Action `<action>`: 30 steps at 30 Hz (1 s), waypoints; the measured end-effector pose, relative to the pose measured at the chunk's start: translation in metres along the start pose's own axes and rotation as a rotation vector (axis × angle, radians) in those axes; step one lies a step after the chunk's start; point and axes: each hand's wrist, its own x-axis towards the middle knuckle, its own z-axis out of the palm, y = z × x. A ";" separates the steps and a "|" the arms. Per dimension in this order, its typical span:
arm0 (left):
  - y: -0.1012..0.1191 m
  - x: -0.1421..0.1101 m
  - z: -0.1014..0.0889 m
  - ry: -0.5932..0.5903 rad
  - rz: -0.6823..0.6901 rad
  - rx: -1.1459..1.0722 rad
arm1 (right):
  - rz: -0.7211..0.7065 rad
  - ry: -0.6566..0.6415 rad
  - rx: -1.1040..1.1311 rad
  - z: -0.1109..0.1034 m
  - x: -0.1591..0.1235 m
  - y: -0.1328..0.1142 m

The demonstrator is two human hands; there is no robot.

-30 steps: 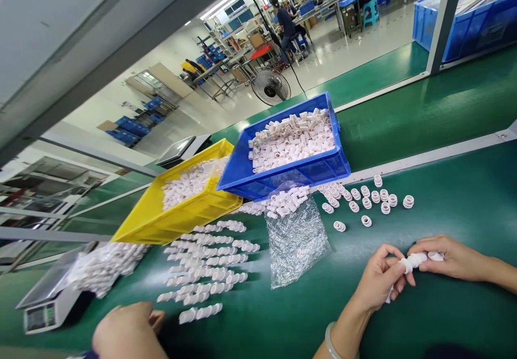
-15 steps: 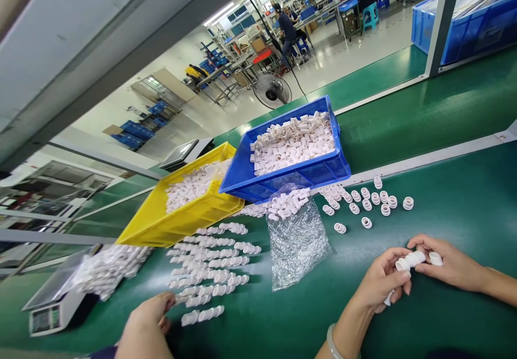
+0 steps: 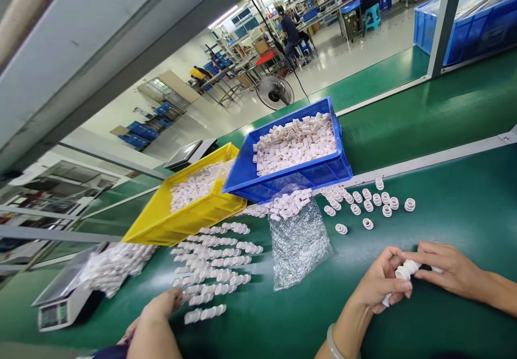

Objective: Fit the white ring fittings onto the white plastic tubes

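Note:
My left hand [image 3: 379, 283], with a pale bracelet on its wrist, is closed round a white plastic fitting [image 3: 406, 269] low on the right of the green belt. My right hand [image 3: 448, 270] pinches the other end of the same fitting, with a small white ring [image 3: 436, 269] under its fingers. Both hands meet just above the belt. Loose white rings [image 3: 365, 202] lie a short way beyond them.
A blue bin [image 3: 299, 178] and a yellow bin [image 3: 181, 221] hold white parts. A clear bag [image 3: 299, 243] lies in front, with rows of joined fittings [image 3: 214, 262] to its left. A co-worker's hand [image 3: 155, 316] reaches toward those rows. A scale [image 3: 60, 305] carries a bag of parts.
My hands have drawn closer together on the fitting and sit slightly lower. The co-worker's hand has moved right and forward toward the rows of fittings.

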 end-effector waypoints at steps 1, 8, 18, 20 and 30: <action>0.000 0.000 0.000 -0.005 0.004 -0.011 | -0.009 0.009 -0.006 0.000 -0.001 0.000; 0.011 -0.003 -0.003 0.089 0.147 0.005 | -0.011 0.006 -0.007 0.003 -0.006 0.005; 0.010 -0.002 -0.013 0.157 0.202 0.054 | 0.056 -0.233 0.022 -0.003 0.003 -0.001; 0.007 -0.001 -0.017 0.131 0.179 0.088 | 0.072 -0.252 0.034 -0.003 0.004 -0.002; 0.007 -0.001 -0.008 0.441 0.211 0.743 | 0.116 -0.259 0.079 -0.004 0.006 -0.001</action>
